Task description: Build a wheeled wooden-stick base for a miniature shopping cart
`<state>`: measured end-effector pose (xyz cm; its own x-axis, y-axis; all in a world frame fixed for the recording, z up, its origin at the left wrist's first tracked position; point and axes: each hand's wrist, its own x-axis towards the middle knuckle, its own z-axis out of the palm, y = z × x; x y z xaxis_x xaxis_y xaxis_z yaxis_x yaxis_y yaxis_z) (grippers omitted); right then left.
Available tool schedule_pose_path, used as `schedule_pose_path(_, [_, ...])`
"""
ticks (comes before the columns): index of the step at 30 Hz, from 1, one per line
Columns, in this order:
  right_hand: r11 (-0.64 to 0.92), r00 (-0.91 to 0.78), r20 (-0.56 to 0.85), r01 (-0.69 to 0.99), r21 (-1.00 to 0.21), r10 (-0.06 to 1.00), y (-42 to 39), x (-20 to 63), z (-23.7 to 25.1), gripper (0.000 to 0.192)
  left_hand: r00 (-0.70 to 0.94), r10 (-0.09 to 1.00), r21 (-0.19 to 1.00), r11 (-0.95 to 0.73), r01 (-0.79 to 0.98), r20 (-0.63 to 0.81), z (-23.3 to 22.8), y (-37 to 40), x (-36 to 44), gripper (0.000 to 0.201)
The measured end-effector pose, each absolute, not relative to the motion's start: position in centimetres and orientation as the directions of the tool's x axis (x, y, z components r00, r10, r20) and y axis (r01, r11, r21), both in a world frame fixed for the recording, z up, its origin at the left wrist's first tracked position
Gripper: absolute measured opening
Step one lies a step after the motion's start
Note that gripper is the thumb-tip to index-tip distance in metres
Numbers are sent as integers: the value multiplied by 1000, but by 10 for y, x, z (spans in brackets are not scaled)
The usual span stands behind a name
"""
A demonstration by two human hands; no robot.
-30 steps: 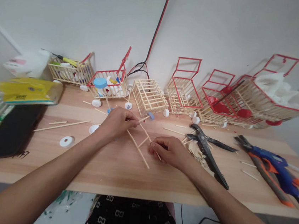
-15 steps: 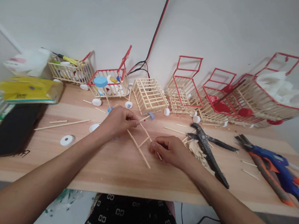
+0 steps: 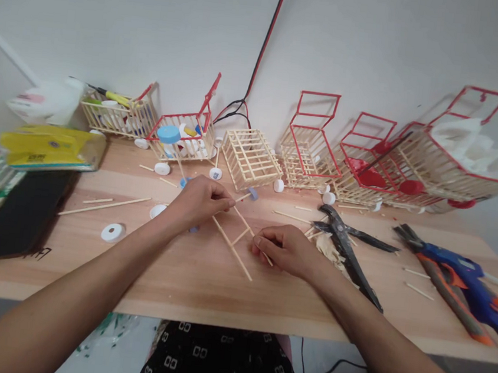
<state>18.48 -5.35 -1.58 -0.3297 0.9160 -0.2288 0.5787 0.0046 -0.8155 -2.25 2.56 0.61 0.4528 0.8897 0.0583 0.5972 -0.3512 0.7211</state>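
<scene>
Between my two hands is a small frame of thin wooden sticks [image 3: 240, 236], with two long sides and a crosspiece joining them. My left hand [image 3: 200, 200] is closed in a pinch on its far end. My right hand [image 3: 284, 249] pinches the right long stick near its close end. Just past my left fingertips a stick ends in a blue bottle cap [image 3: 252, 194]. A stick basket [image 3: 252, 160] lies tipped over behind the frame, its slats facing up.
Small stick carts with red handles [image 3: 310, 151] line the wall. Cutting pliers [image 3: 349, 253] and a blue glue gun [image 3: 462, 274] lie on the right. A white cap [image 3: 113, 232], loose sticks [image 3: 104, 206], a black phone-like slab [image 3: 18, 216] and a yellow packet [image 3: 52, 148] are on the left.
Both hands keep their pinch on the stick frame. The whole view has shifted very slightly; nothing else has visibly moved.
</scene>
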Motion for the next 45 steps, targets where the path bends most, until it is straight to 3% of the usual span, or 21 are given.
schedule_pose_path(8, [12,-345,-243,596,-803,906,-53,186,-16,26,445,895,712,-332,618,32,5,27,-23,19])
schedule_pose_path(14, [-24,-341,-265,572,-820,902,-53,185,-15,26,472,882,721,-330,610,4,8,26,-27,31])
schedule_pose_path(21, [-23,-323,-268,600,-799,908,-53,185,-14,26,463,875,609,-446,656,141,9,26,-28,37])
schedule_pose_path(26, [-20,-320,-270,610,-792,908,-52,186,-16,25,392,901,628,-415,659,184,9,28,-35,34])
schedule_pose_path(34, [-57,-324,-308,601,-797,894,-53,185,-14,25,520,852,640,-435,634,64,2,25,-30,40])
schedule_pose_path(45, [-59,-338,-308,585,-809,889,-53,184,-13,26,520,853,649,-418,636,40,3,24,-21,36])
